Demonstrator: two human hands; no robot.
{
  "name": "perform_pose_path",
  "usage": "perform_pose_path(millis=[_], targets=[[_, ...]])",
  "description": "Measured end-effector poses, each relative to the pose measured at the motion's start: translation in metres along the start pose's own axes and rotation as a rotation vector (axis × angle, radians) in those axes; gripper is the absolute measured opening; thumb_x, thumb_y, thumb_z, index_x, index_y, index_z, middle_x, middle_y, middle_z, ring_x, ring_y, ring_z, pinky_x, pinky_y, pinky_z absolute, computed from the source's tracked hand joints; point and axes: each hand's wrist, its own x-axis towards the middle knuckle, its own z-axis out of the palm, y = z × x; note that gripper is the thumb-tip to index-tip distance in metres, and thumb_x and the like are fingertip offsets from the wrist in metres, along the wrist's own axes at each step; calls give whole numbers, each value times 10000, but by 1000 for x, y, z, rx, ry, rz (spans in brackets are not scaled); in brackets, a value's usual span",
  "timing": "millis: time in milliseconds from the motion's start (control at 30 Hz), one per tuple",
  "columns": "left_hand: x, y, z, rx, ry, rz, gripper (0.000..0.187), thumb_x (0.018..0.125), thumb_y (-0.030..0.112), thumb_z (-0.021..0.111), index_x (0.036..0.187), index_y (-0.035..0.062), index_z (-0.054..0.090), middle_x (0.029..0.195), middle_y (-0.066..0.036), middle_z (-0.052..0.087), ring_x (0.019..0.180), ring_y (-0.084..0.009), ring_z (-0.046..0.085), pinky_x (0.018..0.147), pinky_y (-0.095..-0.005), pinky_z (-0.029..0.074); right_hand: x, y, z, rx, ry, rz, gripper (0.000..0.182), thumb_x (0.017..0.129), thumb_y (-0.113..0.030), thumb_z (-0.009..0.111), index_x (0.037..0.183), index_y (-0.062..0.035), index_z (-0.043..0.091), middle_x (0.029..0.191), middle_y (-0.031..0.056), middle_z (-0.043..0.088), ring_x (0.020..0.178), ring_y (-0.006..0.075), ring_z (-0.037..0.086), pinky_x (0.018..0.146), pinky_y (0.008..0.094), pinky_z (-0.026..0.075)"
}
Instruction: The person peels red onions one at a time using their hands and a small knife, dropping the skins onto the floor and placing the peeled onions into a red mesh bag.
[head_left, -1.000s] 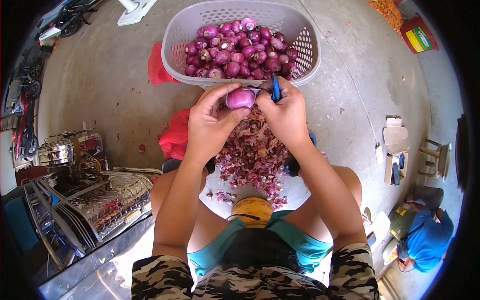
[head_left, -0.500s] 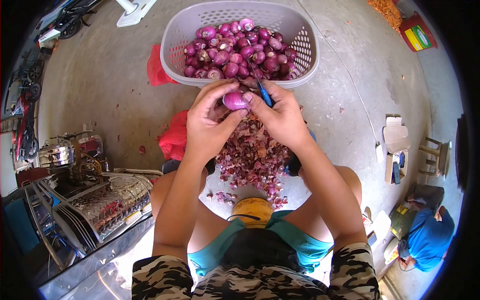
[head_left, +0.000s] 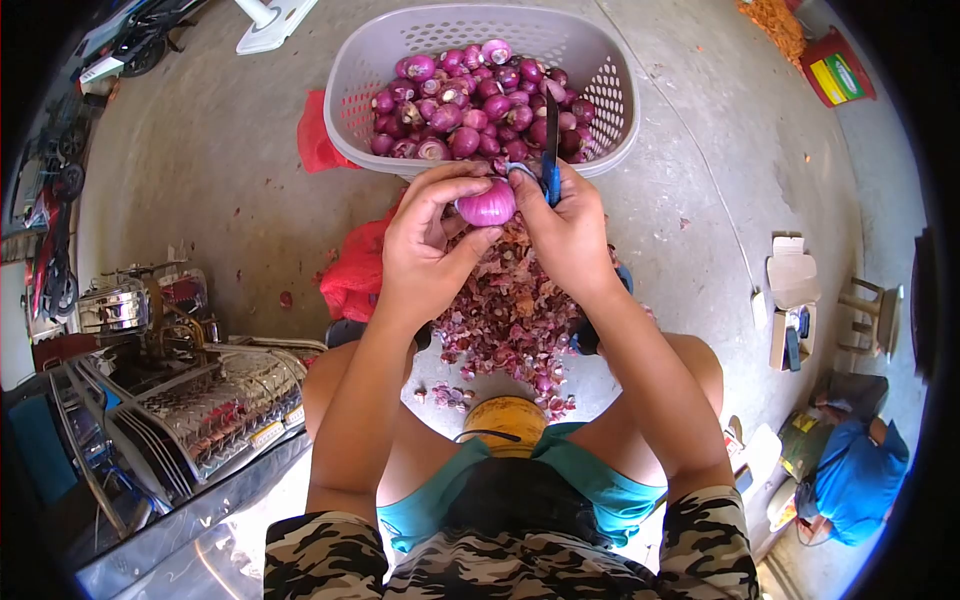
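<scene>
A purple-red onion [head_left: 487,205] is pinched between the thumb and fingers of my left hand [head_left: 432,235]. My right hand [head_left: 562,225] is closed around a knife [head_left: 551,165] with a blue handle, its dark blade pointing up and away from me. Between my right thumb and forefinger a bit of skin shows at the onion's top edge. Just beyond my hands stands a grey plastic basket [head_left: 350,60] holding many peeled-looking red onions [head_left: 465,105]. Beneath my forearms a heap of onion skins [head_left: 510,310] covers the floor.
Red net bags [head_left: 355,275] lie left of the skin heap. A yellow container [head_left: 505,420] sits between my legs. Metal-framed equipment [head_left: 200,410] stands at left. On the right are an open cardboard box [head_left: 793,300], a wooden stool [head_left: 868,315] and a person in blue [head_left: 855,475].
The knife has swung from slanting down across my fingers to nearly upright. The onion has shifted slightly right and turned, and my right thumb now pulls at its top.
</scene>
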Motion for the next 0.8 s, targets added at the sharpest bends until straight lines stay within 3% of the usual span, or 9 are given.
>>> perform_pose_path(millis=[133,233,433,467,667,767,800], targets=[[1,-3,0,16,26,21,450,748,-129,646,1164,10,545,1288,-97,412,1197,-211,486,962,-332,482,0,-3,-5,59,-46,124,125,898,-121,598,901,4,590,683,-19,543,608,42,434,537,238,389],[2,-7,-3,110,104,-12,511,738,-116,662,1214,13,530,1297,-99,390,1182,-206,496,921,-319,505,0,-9,-4,114,-62,72,121,889,-111,604,904,8,590,698,-16,561,615,48,443,543,250,401],[1,-4,5,316,164,-30,544,725,-79,709,1234,8,539,1242,-99,444,1114,-196,540,851,-288,539,-2,-1,0,-119,-49,4,167,858,-102,611,878,52,550,679,103,577,611,120,488,568,327,430],[0,-4,5,385,177,-23,538,723,-69,719,1228,5,546,1227,-100,461,1099,-194,548,843,-285,542,-3,-1,1,-133,-53,12,180,852,-102,604,856,61,529,659,169,558,577,184,511,566,358,429],[-2,-9,3,282,236,-91,498,752,-28,724,1220,-15,554,1150,-106,537,1037,-184,582,847,-289,531,-2,2,0,-290,-9,-63,167,832,-100,603,833,52,532,627,220,534,555,364,535,543,403,427],[-2,-8,4,276,218,-101,479,783,-15,705,1231,-30,537,1166,-108,538,1031,-171,583,848,-285,522,-2,4,2,-354,32,-93,166,813,-109,619,821,40,544,611,212,532,558,383,549,530,415,428],[-2,-8,4,236,229,-130,472,792,-10,699,1233,-32,532,1163,-109,546,1023,-168,585,847,-282,520,-2,3,2,-371,23,-61,153,818,-108,621,851,31,568,617,162,540,560,288,520,531,375,423]])
